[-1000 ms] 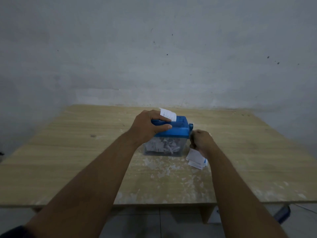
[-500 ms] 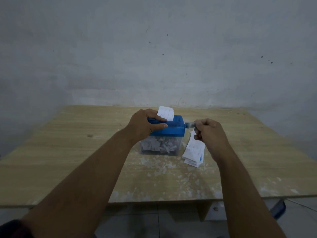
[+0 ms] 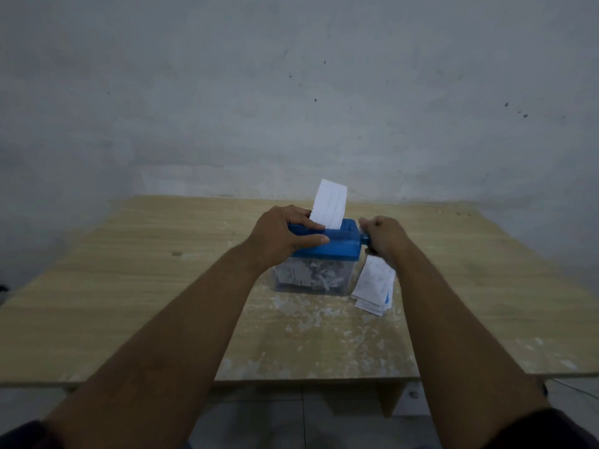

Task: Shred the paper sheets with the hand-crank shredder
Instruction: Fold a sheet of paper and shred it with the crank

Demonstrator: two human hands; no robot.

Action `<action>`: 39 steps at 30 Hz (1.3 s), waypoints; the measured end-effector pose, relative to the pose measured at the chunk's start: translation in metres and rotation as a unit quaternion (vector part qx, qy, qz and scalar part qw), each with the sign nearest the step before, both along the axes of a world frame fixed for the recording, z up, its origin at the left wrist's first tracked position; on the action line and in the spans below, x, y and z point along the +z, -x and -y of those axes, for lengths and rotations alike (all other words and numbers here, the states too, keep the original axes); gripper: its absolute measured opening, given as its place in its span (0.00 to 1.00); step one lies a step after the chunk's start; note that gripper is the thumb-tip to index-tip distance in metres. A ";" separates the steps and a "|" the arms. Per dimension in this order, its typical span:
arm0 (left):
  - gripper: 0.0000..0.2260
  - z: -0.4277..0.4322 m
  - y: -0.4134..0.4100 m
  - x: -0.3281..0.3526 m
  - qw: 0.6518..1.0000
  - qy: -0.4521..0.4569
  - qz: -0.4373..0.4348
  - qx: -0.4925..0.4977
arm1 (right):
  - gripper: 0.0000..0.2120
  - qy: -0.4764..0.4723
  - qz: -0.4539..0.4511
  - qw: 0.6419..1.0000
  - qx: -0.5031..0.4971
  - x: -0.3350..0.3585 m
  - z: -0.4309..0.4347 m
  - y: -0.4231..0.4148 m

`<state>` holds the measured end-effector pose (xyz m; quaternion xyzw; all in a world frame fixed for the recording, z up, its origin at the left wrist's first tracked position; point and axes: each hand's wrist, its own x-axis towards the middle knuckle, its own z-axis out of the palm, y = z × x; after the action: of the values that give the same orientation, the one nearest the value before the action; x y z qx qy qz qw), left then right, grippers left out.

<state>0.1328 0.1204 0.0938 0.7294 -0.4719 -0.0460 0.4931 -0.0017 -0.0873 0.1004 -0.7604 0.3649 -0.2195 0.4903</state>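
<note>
**While gripped from both sides: shredder point(image 3: 343, 247) on the table point(image 3: 129, 286), one sheet point(image 3: 329, 204) in its slot**

Blue top over a clear bin point(image 3: 311, 277) packed with white shreds, near the middle of the wooden surface. Left hand point(image 3: 282, 238) curled over the left end of the blue top, thumb along the front edge, fingers on top beside the paper. Sheet upright, leaning slightly right. Right hand point(image 3: 384, 236) fisted round the crank point(image 3: 365, 239) at the right side, somewhat blurred. Stack of loose sheets point(image 3: 374, 286) flat just right of the bin, partly behind the right wrist. White scraps point(image 3: 301, 315) scattered in front.
</note>
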 end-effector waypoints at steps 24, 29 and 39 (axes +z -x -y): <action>0.15 0.000 0.006 0.001 1.000 0.000 -0.004 0.004 | 0.14 0.001 0.116 0.993 0.032 0.044 -0.025 0.054; 0.15 -0.001 0.005 0.000 1.000 -0.002 0.008 0.009 | 0.18 0.019 0.065 0.998 0.008 0.042 0.004 0.010; 0.16 0.002 0.006 -0.005 0.999 0.017 0.003 0.027 | 0.11 -0.016 -0.034 0.999 -0.015 -0.036 -0.009 0.019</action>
<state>0.1268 0.1186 0.0885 0.7336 -0.4541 -0.0226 0.5052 -0.0209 -0.0783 0.0640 -0.7541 0.3961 -0.1952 0.4861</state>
